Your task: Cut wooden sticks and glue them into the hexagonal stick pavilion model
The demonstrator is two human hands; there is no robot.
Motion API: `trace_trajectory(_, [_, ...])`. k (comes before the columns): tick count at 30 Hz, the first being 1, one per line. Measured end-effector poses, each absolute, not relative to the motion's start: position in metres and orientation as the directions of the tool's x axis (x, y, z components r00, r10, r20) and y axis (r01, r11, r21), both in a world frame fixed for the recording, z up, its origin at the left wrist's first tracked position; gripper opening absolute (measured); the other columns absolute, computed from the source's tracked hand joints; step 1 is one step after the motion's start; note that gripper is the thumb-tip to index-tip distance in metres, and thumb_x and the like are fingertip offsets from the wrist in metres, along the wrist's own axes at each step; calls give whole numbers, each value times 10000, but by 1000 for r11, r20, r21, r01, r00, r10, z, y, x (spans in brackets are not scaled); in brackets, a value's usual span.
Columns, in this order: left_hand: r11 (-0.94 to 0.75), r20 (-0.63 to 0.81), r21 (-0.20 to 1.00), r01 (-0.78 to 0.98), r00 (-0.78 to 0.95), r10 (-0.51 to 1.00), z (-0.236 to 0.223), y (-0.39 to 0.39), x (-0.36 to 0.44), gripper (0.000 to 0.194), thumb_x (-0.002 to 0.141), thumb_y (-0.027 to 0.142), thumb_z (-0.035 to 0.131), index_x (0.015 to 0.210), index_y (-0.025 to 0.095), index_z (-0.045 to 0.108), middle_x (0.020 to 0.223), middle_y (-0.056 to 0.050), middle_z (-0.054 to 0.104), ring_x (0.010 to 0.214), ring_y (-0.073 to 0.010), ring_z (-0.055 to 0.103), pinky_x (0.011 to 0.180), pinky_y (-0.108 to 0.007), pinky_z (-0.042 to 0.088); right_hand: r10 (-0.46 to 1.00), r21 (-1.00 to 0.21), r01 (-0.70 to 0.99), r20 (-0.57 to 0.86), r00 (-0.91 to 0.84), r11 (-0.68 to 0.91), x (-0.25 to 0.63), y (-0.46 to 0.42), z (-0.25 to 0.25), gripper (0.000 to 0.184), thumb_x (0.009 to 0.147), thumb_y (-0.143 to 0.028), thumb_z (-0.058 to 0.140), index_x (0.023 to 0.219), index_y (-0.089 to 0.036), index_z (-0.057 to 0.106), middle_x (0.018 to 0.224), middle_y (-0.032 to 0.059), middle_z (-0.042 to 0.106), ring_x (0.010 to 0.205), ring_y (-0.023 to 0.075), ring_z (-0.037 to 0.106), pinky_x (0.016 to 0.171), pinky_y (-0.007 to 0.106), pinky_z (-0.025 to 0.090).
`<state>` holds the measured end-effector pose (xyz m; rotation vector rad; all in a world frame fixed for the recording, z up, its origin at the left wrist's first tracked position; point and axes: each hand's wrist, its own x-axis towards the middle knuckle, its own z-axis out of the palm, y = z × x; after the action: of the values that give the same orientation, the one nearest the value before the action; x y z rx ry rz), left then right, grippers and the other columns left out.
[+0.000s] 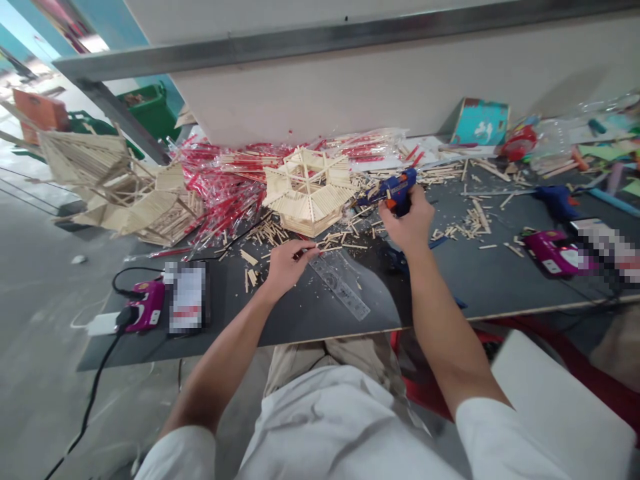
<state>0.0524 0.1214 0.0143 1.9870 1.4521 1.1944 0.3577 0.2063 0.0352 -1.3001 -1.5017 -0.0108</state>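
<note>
My right hand (411,217) is wrapped round a blue hot glue gun (397,189) with an orange trigger, its nozzle pointing left. The fingers of my left hand (290,265) are pinched on a thin wooden stick (329,250) that points right; a small dark item also shows at these fingertips, too small to name. Just beyond both hands stands a six-sided model (313,190) built of wooden sticks, with a sloping, ribbed roof. The glue gun's nozzle is close to its right side; whether they touch I cannot tell. A clear plastic ruler (343,290) lies near my left hand.
Stick offcuts (267,232) litter the dark table (310,320). Red-and-clear plastic wrappers (220,187) lie behind, beside a larger stick model (130,187). A phone (187,298) and purple power strip (147,305) sit left; another glue gun (557,200) and purple strip (557,253) sit right.
</note>
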Motion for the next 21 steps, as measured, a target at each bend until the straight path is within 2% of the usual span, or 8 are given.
trace_trajectory(21, [-423, 407, 727, 540, 158, 900, 17, 122, 53, 193, 969, 401, 745, 974, 225, 823, 933, -43, 828, 716, -156, 727, 703, -279, 569, 691, -577, 718, 698, 187, 389, 356, 206, 36, 299, 772, -411, 710, 975, -245, 567, 771, 20, 679, 634, 216, 632, 696, 414, 577])
